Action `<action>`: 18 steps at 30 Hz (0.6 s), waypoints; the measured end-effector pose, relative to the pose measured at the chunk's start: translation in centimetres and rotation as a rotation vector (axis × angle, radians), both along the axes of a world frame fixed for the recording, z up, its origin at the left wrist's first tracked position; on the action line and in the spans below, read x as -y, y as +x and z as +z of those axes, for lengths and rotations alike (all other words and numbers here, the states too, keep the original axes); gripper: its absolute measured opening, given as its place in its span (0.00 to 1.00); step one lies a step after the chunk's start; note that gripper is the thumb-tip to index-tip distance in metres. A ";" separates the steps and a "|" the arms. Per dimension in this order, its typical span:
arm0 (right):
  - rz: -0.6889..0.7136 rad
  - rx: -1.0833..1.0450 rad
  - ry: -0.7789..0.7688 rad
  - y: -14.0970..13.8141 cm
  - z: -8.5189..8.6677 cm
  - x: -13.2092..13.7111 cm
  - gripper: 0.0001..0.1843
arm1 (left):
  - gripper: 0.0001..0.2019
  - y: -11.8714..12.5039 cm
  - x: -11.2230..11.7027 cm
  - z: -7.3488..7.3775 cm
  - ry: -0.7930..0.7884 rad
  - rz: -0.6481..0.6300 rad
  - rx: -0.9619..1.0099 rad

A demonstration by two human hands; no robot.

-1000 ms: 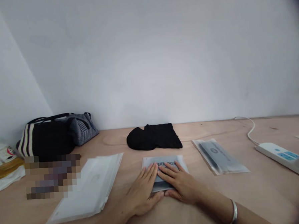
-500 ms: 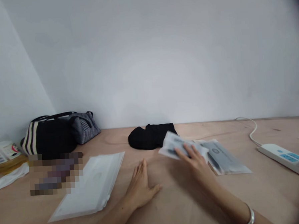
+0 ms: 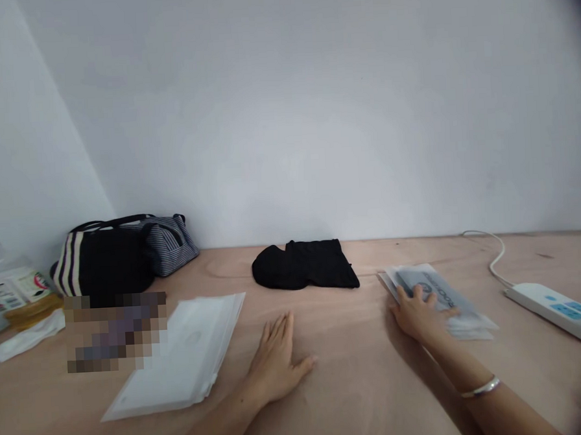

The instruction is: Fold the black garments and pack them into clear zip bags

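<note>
My left hand [image 3: 277, 367] rests on the wooden table, fingers together and stretched out, thumb apart, holding nothing. To its left lies a stack of frosted white zip bags [image 3: 176, 360]. On the right, my right hand [image 3: 422, 312] has its fingers spread over a small pile of frosted plastic bags [image 3: 451, 300]. The top bag shows dark contents and printed lettering, partly hidden by the fingers. Beyond both hands, a folded black cloth item [image 3: 305, 265] lies flat near the wall; its exact kind is unclear.
A black bag with cream stripes [image 3: 105, 263] and a striped bag [image 3: 172, 243] stand at the back left. A clear bottle with yellow liquid [image 3: 24, 296] is at the far left, by white tissue [image 3: 27, 338]. A white power strip [image 3: 553, 304] with its cord lies right.
My right hand has moved right, carrying a frosted bag from beside the black cloth onto the other bags, where its fingers now spread out. My left hand stays in place.
</note>
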State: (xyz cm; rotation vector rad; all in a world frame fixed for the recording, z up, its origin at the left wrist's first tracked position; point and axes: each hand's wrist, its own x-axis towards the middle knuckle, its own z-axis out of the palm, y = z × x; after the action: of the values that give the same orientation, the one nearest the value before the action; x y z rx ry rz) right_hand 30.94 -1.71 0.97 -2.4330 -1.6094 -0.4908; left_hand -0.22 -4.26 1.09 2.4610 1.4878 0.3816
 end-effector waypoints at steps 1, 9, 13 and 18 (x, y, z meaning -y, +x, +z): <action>0.038 0.026 0.009 -0.4 0.4 0.0 0.21 | 0.41 0.0 -0.1 0.0 0.004 -0.001 0.005; 0.711 -0.086 -0.071 -6.8 2.5 -2.9 0.15 | 0.24 0.4 -6.4 1.3 0.187 0.006 -0.025; 0.644 -0.083 -0.035 -8.8 1.8 -5.5 0.15 | 0.16 0.1 -10.8 2.1 0.201 0.083 -0.016; 0.523 -0.106 -0.038 -8.0 1.3 -7.8 0.13 | 0.13 -1.1 -13.5 2.3 0.142 0.158 -0.006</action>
State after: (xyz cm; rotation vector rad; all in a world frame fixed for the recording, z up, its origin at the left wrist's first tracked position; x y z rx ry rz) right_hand 22.92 6.14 2.22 -1.9029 -2.1116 -0.2384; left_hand -1.37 9.27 3.39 2.4584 1.7193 0.5267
